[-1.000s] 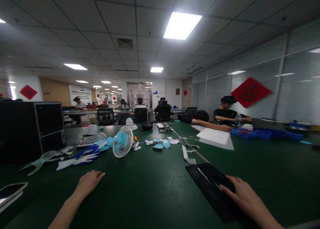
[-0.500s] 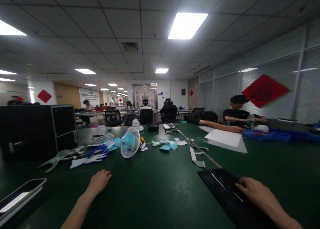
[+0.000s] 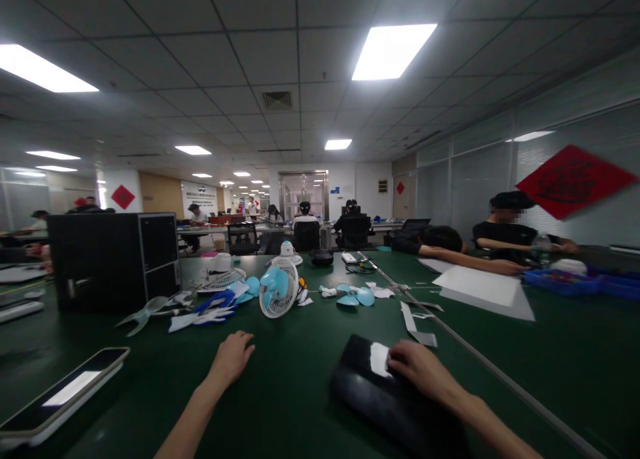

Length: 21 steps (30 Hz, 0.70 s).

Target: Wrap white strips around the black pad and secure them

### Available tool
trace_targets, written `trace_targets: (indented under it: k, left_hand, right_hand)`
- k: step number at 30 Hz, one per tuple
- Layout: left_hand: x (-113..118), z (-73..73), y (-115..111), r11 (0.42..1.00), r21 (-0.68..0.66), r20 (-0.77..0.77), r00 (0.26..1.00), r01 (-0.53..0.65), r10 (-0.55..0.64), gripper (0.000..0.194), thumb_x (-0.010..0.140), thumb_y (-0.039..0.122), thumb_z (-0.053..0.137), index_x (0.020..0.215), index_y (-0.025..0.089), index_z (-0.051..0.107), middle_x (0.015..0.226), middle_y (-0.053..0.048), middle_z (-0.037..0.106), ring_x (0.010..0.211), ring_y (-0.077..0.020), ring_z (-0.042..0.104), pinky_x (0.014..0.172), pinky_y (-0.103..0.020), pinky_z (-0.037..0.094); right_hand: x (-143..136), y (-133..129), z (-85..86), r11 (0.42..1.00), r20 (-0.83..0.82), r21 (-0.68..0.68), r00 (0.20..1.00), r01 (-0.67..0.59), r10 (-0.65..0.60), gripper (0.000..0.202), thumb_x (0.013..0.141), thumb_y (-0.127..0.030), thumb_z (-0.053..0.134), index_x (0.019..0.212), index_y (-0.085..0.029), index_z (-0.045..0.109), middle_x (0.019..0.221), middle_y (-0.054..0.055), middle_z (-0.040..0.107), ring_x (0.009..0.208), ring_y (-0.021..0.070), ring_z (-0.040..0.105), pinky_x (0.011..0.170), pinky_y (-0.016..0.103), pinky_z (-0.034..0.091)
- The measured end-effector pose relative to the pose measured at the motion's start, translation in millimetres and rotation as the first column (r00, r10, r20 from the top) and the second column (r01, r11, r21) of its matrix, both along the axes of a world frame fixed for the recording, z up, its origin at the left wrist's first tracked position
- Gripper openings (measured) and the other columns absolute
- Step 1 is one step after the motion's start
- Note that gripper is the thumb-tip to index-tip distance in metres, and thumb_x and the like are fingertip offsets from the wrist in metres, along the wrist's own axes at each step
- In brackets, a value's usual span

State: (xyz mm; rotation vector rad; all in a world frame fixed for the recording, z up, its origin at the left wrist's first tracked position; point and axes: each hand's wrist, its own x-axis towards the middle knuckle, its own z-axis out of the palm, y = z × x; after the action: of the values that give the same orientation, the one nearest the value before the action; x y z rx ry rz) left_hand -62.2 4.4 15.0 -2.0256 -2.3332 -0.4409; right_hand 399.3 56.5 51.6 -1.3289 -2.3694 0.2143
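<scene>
My left hand [image 3: 234, 355] rests on the green table [image 3: 295, 379], palm down, fingers stretched forward and slightly bent, holding nothing. My right hand [image 3: 423, 369] grips the far right edge of a flat, thin black panel [image 3: 380, 395] with a glossy face; its exact kind cannot be made out. A bright white reflection shows on the panel beside my fingertips. The panel is a little blurred. Ahead of my left hand stands a small white fan [image 3: 278, 289] with light blue blades, tilted in its round cage.
A phone [image 3: 65, 392] lies on a white block at left, before a black computer case [image 3: 100, 262]. Blue-white gloves [image 3: 213, 309], loose blue fan blades [image 3: 355, 294] and paper strips [image 3: 415, 325] lie ahead. A metal rail [image 3: 500, 372] runs along the right; two people sit beyond white sheets [image 3: 485, 289].
My right hand has drawn the black panel leftward, away from the rail, and tilted it. My left hand stays on the table; the whole view has shifted, with things appearing further right.
</scene>
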Motion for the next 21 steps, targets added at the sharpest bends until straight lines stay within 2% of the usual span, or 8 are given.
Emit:
trace_targets:
  k: [2,5,8,11,14,17,21]
  left_hand:
    - [11.4,2.0,-2.2,0.997,0.017,0.033,0.996,0.078,-0.079,0.043,0.093,0.040,0.039,0.128,0.023,0.057,0.133,-0.005,0.057,0.122,-0.0188,0.052,0.102,-0.030,0.040]
    - [27.9,4.2,-7.1,0.975,0.069,0.193,0.956,0.213,-0.223,0.046,0.090,0.046,0.043,0.125,0.021,0.060,0.131,-0.006,0.058,0.122,-0.0207,0.051,0.105,-0.033,0.038]
    - [40.3,6.1,-11.2,0.962,0.099,0.287,0.918,0.255,-0.273,0.051,0.088,0.053,0.045,0.125,0.020,0.059,0.132,-0.008,0.058,0.122,-0.0220,0.051,0.106,-0.034,0.038]
    - [50.1,7.1,-13.4,0.951,0.108,0.344,0.887,0.289,-0.308,0.060,0.084,0.058,0.050,0.130,0.019,0.056,0.136,-0.009,0.055,0.126,-0.0239,0.048,0.108,-0.035,0.036]
    - [59.8,7.0,-14.5,0.942,0.100,0.346,0.876,0.321,-0.336,0.069,0.079,0.059,0.056,0.134,0.016,0.052,0.141,-0.011,0.051,0.131,-0.0251,0.044,0.112,-0.034,0.032]
    - [69.5,6.3,-15.2,0.945,0.049,0.353,0.879,0.324,-0.320,0.077,0.074,0.058,0.062,0.137,0.015,0.049,0.144,-0.012,0.048,0.133,-0.0260,0.042,0.114,-0.034,0.029]
    - [79.5,5.8,-15.5,0.951,-0.006,0.370,0.884,0.310,-0.286,0.083,0.070,0.057,0.066,0.138,0.015,0.048,0.144,-0.012,0.048,0.133,-0.0266,0.042,0.113,-0.033,0.030]
  right_hand:
    - [-37.7,5.0,1.7,0.993,-0.003,-0.002,0.993,-0.117,0.117,0.027,0.088,-0.040,0.056,0.094,-0.019,0.073,0.099,0.009,0.070,0.090,0.0238,0.064,0.079,0.033,0.051]
    - [-78.0,12.2,0.5,0.972,-0.011,0.000,0.972,-0.234,0.234,0.027,0.093,-0.039,0.057,0.108,-0.018,0.066,0.111,0.008,0.065,0.095,0.0212,0.062,0.083,0.037,0.052]
    - [-105.4,17.5,-3.3,0.960,-0.008,0.010,0.960,-0.281,0.281,0.030,0.094,-0.037,0.056,0.117,-0.018,0.059,0.120,0.007,0.060,0.100,0.0217,0.061,0.086,0.041,0.053]
    - [-125.3,20.1,-7.2,0.948,0.000,0.019,0.948,-0.319,0.319,0.030,0.094,-0.036,0.056,0.119,-0.018,0.059,0.121,0.007,0.059,0.101,0.0226,0.060,0.086,0.042,0.053]
    - [-138.1,18.8,-10.2,0.940,0.005,0.024,0.941,-0.339,0.339,0.030,0.095,-0.036,0.056,0.119,-0.018,0.058,0.122,0.008,0.059,0.101,0.0220,0.060,0.086,0.042,0.053]
    - [-139.8,16.0,-11.6,0.938,0.004,0.025,0.938,-0.345,0.345,0.031,0.094,-0.036,0.057,0.119,-0.018,0.059,0.120,0.008,0.060,0.100,0.0216,0.060,0.086,0.041,0.052]
    - [-113.8,21.4,-10.2,0.958,-0.041,0.051,0.958,-0.281,0.283,0.030,0.089,-0.032,0.058,0.117,-0.020,0.064,0.115,0.009,0.063,0.100,0.0217,0.061,0.088,0.033,0.050]
